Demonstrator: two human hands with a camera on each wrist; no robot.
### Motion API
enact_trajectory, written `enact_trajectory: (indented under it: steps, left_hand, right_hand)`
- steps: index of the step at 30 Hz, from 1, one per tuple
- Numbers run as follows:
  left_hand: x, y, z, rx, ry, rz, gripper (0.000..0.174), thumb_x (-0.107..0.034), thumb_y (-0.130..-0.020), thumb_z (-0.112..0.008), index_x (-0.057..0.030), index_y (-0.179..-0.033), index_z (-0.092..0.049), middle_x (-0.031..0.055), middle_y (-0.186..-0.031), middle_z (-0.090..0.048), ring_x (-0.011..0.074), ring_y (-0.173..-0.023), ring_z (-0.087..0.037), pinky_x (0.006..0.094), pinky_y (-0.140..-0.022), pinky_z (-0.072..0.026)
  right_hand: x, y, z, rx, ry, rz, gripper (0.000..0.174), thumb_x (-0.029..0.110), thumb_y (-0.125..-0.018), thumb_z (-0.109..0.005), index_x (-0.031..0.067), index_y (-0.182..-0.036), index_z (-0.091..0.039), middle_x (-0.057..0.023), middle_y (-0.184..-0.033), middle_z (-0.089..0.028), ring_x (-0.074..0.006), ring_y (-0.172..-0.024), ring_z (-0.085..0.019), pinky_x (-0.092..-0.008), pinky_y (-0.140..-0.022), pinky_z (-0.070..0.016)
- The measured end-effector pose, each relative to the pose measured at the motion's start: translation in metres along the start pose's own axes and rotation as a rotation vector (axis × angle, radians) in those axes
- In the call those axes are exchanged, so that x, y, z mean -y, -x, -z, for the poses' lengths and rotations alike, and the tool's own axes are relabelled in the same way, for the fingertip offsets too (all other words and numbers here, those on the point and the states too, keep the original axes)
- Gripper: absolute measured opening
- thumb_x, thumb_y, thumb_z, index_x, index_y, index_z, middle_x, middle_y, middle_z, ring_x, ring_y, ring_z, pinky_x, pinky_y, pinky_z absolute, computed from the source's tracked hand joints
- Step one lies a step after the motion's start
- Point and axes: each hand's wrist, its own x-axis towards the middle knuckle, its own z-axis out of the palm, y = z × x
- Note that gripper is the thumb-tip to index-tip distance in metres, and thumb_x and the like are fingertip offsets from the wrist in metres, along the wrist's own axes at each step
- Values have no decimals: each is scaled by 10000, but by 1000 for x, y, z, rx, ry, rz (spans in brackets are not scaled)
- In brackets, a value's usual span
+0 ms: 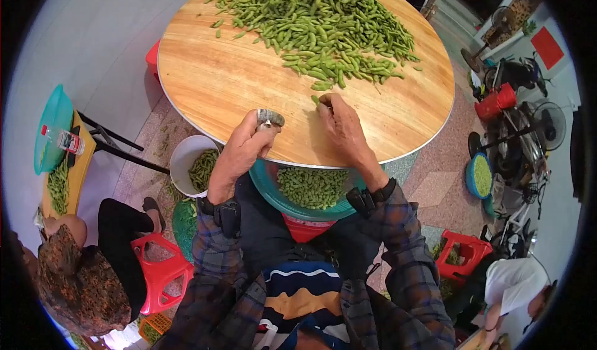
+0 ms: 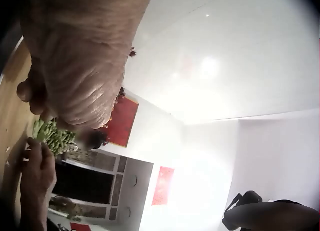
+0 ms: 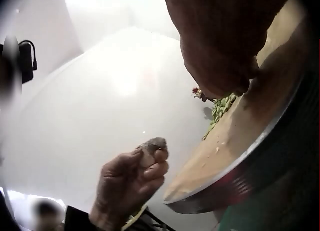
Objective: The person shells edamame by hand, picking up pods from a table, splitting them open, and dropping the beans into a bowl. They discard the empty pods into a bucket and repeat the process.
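My left hand (image 1: 239,154) is over the table's near edge with its fingers curled. A grey band (image 1: 270,117) wraps a fingertip, with a small shiny bit beside it; whether the fingers pinch anything is unclear. The right wrist view shows the same left hand (image 3: 130,183) and grey band (image 3: 154,143). To the right, my right hand (image 1: 345,132) pinches a green pod (image 1: 315,100) between thumb and finger, low over the wooden table (image 1: 217,82). A large heap of green pods (image 1: 323,23) lies just beyond it. In the left wrist view my right hand (image 2: 37,181) is near the pods.
Below the table edge, a teal basin (image 1: 267,191) of shelled beans (image 1: 311,187) is between my legs. A white bucket (image 1: 183,157) with pods stands left. Red stools (image 1: 158,269) and people sit on both sides; fans and a motorbike stand at the right.
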Motion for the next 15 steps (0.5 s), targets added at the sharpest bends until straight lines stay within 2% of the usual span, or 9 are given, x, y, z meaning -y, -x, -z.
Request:
enact_trajectory:
  steps: [2,3,6,9,11,12,14,15]
  left_hand:
    - [-2,-1,-3,-3,16,20,250,-235,-1030,-593,-14,-1142,-625,23,-834,-597,95,-717,-567,245,-664,-457]
    - [3,-10,-17,4,7,42,250,-235,-1030,-593,-14,-1142,-625,23,-834,-597,95,-717,-567,245,-664,-457]
    - [13,-22,-31,10,44,12,208,-182,-1036,-578,2,-1124,-625,20,-848,-598,88,-686,-540,253,-644,-451]
    - [22,-32,-40,14,-51,-65,182,-150,-1033,-580,2,-1123,-620,32,-860,-573,85,-672,-542,263,-585,-432]
    - [16,-35,-46,-35,-356,-126,217,-149,-1036,-568,29,-1157,-603,101,-889,-576,168,-715,-590,314,-623,-461]
    - [19,-38,-49,-29,-359,-122,217,-149,-1036,-568,29,-1157,-603,101,-889,-576,168,-715,-590,314,-623,-461]
    - [26,-45,-55,-92,-460,-289,245,-151,-1031,-570,30,-1195,-592,167,-911,-585,256,-748,-595,371,-661,-472]
    - [26,-46,-59,-88,-462,-284,245,-151,-1031,-570,30,-1195,-592,167,-911,-585,256,-748,-595,371,-661,-472]
  right_hand:
    - [16,9,-2,8,-388,-154,192,137,-1023,-601,-5,-1152,-620,-90,-947,-703,-230,-792,-663,-328,-750,-532]
    - [2,16,-4,8,-402,-175,192,137,-1023,-601,-5,-1152,-620,-90,-947,-703,-230,-792,-663,-328,-750,-532]
    - [0,26,-6,34,-768,-278,216,143,-1018,-627,-23,-1154,-630,-38,-907,-663,-93,-821,-625,-269,-732,-521]
    - [2,31,-6,62,-862,-378,229,135,-1023,-617,-20,-1190,-635,-34,-938,-669,-90,-837,-628,-252,-748,-520]
    - [0,32,-7,45,-894,-343,238,134,-1023,-617,-20,-1203,-635,-36,-947,-670,-89,-838,-626,-252,-746,-520]
    - [-1,33,-8,32,-923,-300,247,133,-1022,-617,-20,-1216,-636,-39,-957,-670,-87,-838,-624,-253,-744,-521]
    - [-3,33,-9,30,-941,-312,251,130,-1019,-618,-20,-1219,-637,-41,-962,-674,-88,-845,-626,-252,-746,-522]
    - [-4,33,-9,32,-954,-319,255,127,-1015,-620,-20,-1223,-637,-43,-967,-677,-88,-852,-627,-251,-747,-523]
